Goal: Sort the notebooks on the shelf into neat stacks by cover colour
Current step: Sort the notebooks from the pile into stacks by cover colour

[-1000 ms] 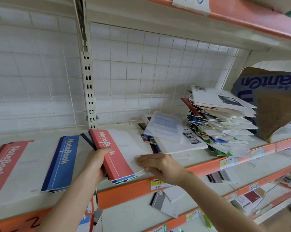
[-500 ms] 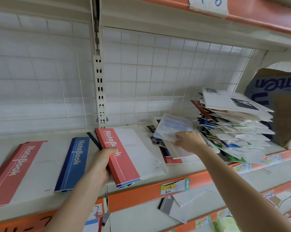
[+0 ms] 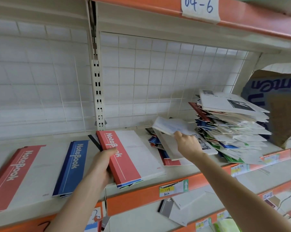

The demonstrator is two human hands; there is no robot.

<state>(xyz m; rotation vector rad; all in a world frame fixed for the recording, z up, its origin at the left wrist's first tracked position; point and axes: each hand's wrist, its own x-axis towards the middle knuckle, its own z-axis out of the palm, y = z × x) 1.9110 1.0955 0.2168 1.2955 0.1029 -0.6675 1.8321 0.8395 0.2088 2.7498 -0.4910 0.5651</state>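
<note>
Left hand point(image 3: 100, 166) is same as before, thumb on top, clamped on the left edge of the red-spined notebook stack point(image 3: 129, 158), which sits mid shelf point(image 3: 141, 193) near the front lip. Blue-spined stack point(image 3: 72, 166) lies just left of it, unmoved. Right hand point(image 3: 189, 144) was flat on the red stack's near edge a second ago, then reached the low loose pile point(image 3: 170, 162). It now pinches a pale notebook point(image 3: 171, 127), raised and tilted above that pile. Tall messy pile point(image 3: 233, 124) at far right is unchanged.
</note>
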